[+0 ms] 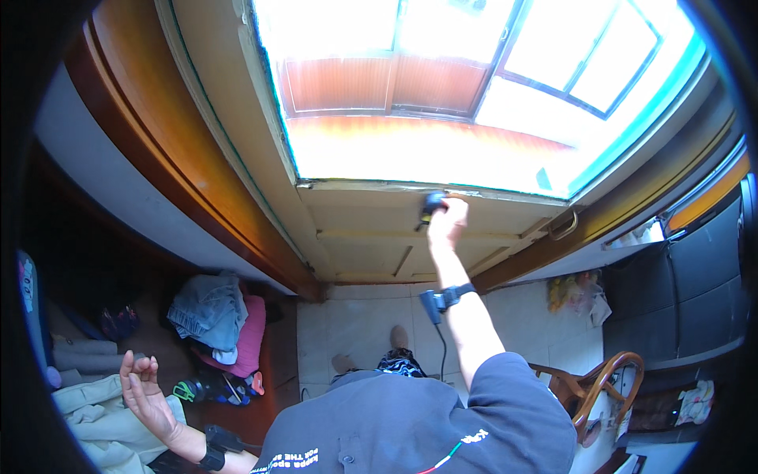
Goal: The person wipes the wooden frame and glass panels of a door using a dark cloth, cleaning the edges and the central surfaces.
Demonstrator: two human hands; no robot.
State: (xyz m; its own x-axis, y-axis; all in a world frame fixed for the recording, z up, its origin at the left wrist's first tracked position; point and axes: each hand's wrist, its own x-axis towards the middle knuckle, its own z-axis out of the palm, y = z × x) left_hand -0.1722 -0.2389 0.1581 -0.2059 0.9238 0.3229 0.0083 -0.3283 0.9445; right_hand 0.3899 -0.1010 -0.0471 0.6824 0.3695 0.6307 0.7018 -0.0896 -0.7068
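My right hand (448,222) is reached out to the door and grips a small dark hand tool (432,207) with a yellow part. Blur hides exactly what kind of tool it is. It is held near the lower edge of the glass pane (414,151), by the worn cream-painted rail of the panelled door (367,210). Whether it touches the rail cannot be told. Off to the left, my left hand (145,394) is raised with its palm turned up, fingers apart, holding nothing. Below it in the picture lies pale cloth (100,415).
A metal pull handle (564,226) sticks out at the door's right side. Folded denim (210,311) and a pink cushion (253,332) are piled at left. On the right are a wooden chair (610,385), a black padded piece of furniture (669,296) and plastic bags (577,296) on the tiled floor (367,317).
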